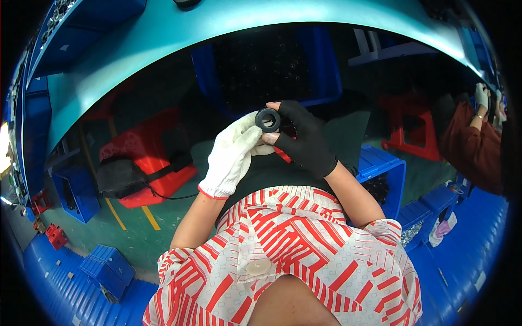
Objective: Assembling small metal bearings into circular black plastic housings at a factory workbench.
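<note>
In front of my body I hold a small black ring-shaped part (267, 120), its round hole facing up. My left hand (232, 155), in a white knitted glove with a red cuff, pinches the ring from its left side. From the other side my right hand (307, 138), in a black fingerless glove, closes on the same ring with bare fingertips above and below it. Under the right palm shows a slim red piece (284, 155), perhaps a tool's handle; most of it is hidden by the hand.
Beyond my hands, a blue bin (330, 65) of dark parts stands below a curved teal tabletop (217, 33). To the left a black bag (120, 178) rests on a red stool (147, 138). Blue crates (380, 163) stand at right, near another person's sleeve (473, 149) and another red stool (416, 127).
</note>
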{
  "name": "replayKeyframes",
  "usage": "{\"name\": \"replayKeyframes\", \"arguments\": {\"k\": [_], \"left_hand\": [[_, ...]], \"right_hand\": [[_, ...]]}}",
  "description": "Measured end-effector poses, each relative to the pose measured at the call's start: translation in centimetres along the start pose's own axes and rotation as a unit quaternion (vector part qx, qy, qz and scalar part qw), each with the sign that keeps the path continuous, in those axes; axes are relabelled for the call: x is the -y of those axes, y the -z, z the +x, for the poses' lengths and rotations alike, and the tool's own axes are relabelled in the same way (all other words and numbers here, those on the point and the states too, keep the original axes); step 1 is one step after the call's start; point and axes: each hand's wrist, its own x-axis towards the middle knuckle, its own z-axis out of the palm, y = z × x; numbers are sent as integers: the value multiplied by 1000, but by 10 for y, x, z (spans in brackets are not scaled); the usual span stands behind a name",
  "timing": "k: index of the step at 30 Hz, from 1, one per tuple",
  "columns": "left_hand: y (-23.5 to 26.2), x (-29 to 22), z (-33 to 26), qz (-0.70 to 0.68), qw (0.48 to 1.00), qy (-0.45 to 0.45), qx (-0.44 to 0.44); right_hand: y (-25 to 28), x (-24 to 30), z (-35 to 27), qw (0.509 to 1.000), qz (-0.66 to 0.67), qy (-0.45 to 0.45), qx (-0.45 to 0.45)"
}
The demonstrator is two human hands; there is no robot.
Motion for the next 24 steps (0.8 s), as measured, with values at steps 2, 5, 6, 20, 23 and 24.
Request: {"name": "replayKeyframes", "arguments": {"k": [2,5,6,20,23,24], "left_hand": [[0,0,0,-8,1000,5,3],[-2,-2,0,-4,1000,3,-13],[-1,-2,0,-3,1000,3,-12],[-16,-10,3,420,893,-124,-101],[-19,-19,9,218,974,-30,-55],[-15,-25,12,124,992,21,-22]], "right_hand": [[0,0,0,1000,-5,1,1],[-1,-2,0,1000,-25,15,-4],[0,-2,0,1000,-25,15,-5],[5,21,11,917,-369,148,24],[13,29,20,906,-385,170,34],[18,35,23,932,-322,158,45]]}}
